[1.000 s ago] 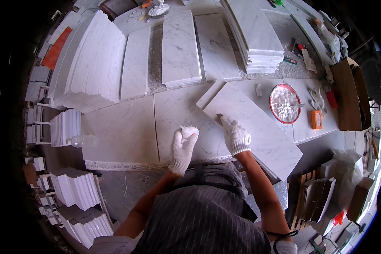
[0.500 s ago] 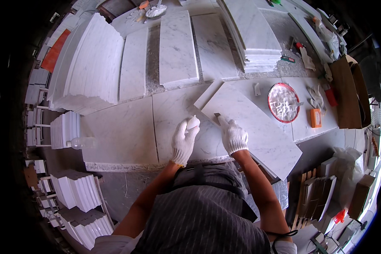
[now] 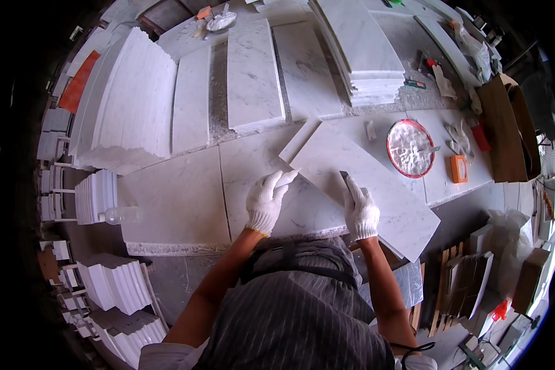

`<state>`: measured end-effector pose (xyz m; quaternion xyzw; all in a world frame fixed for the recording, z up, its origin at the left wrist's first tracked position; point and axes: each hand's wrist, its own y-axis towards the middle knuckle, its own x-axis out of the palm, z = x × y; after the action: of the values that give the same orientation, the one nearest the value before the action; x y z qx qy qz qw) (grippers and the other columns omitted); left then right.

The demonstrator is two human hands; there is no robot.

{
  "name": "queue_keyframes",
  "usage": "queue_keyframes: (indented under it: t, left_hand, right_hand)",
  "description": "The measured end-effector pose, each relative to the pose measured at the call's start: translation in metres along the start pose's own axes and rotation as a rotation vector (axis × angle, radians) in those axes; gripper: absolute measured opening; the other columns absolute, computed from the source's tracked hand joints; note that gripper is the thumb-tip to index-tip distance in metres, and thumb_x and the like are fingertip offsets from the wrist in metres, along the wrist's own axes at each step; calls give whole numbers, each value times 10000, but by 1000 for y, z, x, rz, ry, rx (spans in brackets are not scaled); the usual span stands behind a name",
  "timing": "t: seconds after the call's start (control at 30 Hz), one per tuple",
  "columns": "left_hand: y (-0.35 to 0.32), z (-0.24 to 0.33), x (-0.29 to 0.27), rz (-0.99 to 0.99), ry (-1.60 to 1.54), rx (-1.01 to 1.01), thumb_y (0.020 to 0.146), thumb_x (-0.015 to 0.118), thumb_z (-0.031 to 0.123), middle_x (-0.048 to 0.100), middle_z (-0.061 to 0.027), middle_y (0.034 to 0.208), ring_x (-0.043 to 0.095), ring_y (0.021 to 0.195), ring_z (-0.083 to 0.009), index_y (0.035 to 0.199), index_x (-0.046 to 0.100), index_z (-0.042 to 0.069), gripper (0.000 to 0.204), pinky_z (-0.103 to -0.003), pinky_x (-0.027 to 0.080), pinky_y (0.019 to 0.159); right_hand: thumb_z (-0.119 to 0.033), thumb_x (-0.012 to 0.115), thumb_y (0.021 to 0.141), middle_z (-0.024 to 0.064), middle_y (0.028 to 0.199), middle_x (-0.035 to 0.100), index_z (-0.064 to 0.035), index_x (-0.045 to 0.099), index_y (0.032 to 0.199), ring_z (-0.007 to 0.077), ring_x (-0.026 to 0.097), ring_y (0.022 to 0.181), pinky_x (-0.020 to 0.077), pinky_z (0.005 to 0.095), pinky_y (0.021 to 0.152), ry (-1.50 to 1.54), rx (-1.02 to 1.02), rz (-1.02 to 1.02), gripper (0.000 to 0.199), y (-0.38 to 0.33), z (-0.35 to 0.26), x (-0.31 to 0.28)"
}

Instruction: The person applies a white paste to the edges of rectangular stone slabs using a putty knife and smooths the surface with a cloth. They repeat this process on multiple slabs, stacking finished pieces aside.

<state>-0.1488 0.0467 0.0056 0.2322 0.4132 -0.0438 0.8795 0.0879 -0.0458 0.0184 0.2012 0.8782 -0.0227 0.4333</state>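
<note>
White knitted gloves cover both hands. My left hand (image 3: 264,202) is closed over the bench's marble top, left of a tilted marble slab (image 3: 351,161). From its fingers a small white pointed piece (image 3: 287,178) sticks out toward the slab's left edge; I cannot make out its kind. My right hand (image 3: 362,214) grips a small scraper (image 3: 344,176), whose dark blade points away from me over the slab. Whether the blade touches the stone cannot be seen. The slab lies askew on another one, and its near corner overhangs the bench's front edge.
Right of the slab stands a red-rimmed bowl (image 3: 411,148) of white paste, with an orange box (image 3: 459,169) beside it. Marble panels (image 3: 256,74) and a slab stack (image 3: 376,86) lie behind. A clear bottle (image 3: 121,215) is at the left; a cardboard box (image 3: 502,132) stands far right.
My right hand has moved right and slightly nearer with the scraper, away from the slab's left edge. My left hand has shifted a little left and turned, its white piece now pointing right.
</note>
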Motion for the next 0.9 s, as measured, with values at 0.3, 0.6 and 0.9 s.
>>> queue_keyframes:
  t: [0.3, 0.6, 0.9]
  left_hand:
    - [17, 15, 2, -159, 373, 86, 867, 697, 265, 652, -53, 1013, 623, 940, -300, 1206, 650, 184, 351, -462, 499, 815]
    - [22, 21, 3, -140, 482, 147, 889, 653, 269, 627, -32, 1039, 601, 988, -295, 1213, 648, 213, 329, -473, 482, 845]
    - [30, 29, 0, -123, 482, 178, 865, 654, 236, 615, -38, 1020, 597, 977, -297, 1186, 647, 202, 323, -472, 480, 837]
  right_hand:
    - [-167, 684, 893, 112, 804, 649, -192, 684, 1246, 316, 649, 626, 522, 435, 540, -71, -96, 142, 354, -8, 15, 15]
    - [-187, 682, 906, 110, 791, 648, -184, 689, 1238, 323, 658, 661, 531, 436, 578, -66, -53, 105, 331, -6, 9, 8]
    - [-171, 689, 887, 105, 757, 618, -183, 667, 1259, 302, 633, 594, 502, 438, 503, -64, -119, 145, 372, -8, 19, 17]
